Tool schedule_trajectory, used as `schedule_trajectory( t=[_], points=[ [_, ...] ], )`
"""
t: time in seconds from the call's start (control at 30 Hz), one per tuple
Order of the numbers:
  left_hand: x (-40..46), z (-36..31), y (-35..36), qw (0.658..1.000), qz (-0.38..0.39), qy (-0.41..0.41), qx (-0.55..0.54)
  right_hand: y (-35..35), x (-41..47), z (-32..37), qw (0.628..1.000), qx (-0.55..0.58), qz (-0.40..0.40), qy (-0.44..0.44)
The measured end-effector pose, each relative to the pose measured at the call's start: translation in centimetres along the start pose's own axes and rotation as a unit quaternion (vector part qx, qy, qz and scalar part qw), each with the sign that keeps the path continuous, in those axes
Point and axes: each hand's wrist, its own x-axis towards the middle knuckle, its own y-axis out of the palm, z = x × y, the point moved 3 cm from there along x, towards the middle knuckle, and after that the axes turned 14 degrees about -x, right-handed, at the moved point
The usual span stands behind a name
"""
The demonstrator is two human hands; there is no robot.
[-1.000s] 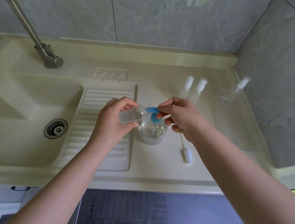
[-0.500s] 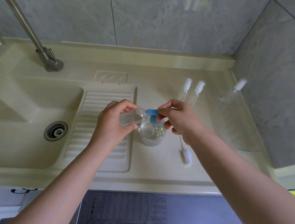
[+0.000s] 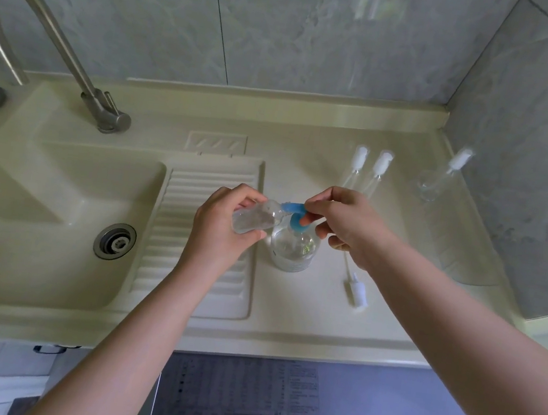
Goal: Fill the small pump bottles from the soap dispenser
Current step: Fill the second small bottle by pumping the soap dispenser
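Head view, looking down at a pale worktop with a sink on the left. Left hand curled round a small clear bottle, a firm grip, bottle tipped on its side with its open mouth pointing right. Mouth of the small bottle right at the blue spout of the soap dispenser. Small bottle see-through, no pump on it, a little clear stuff with bubbles inside.

Soap dispenser standing upright on the worktop, just right of the ribbed draining part. Round and clear, with a blue pump top and clear soap inside. Right hand on the blue pump top, fingertips pinching it, a narrow grip.

One loose white pump with a thin tube lying flat on the worktop near the right wrist. Two more small bottles with white pumps behind the right hand, side by side. Another clear bottle with a white pump far right, next to the grey tiled wall.

Grey metal tap at the back left. Round metal drain in the sink.
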Motion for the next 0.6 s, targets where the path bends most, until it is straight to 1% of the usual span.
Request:
schedule_trajectory(
  t=[0.1,0.23,0.43,0.6],
  points=[
    [0.12,-0.01,-0.09,1.000,-0.002,0.002,-0.002,-0.01,0.16,0.14,1.000,0.001,0.004,-0.003],
    [0.09,0.28,0.06,1.000,0.000,0.002,-0.002,0.48,0.05,-0.24,1.000,0.011,-0.009,-0.009],
    [0.03,0.08,0.04,1.000,0.003,0.004,0.000,0.03,0.02,0.02,1.000,0.009,0.009,0.000],
    [0.05,0.26,0.06,1.000,0.003,0.003,0.005,0.37,-0.03,-0.15,1.000,0.004,-0.011,-0.017]
  ],
)
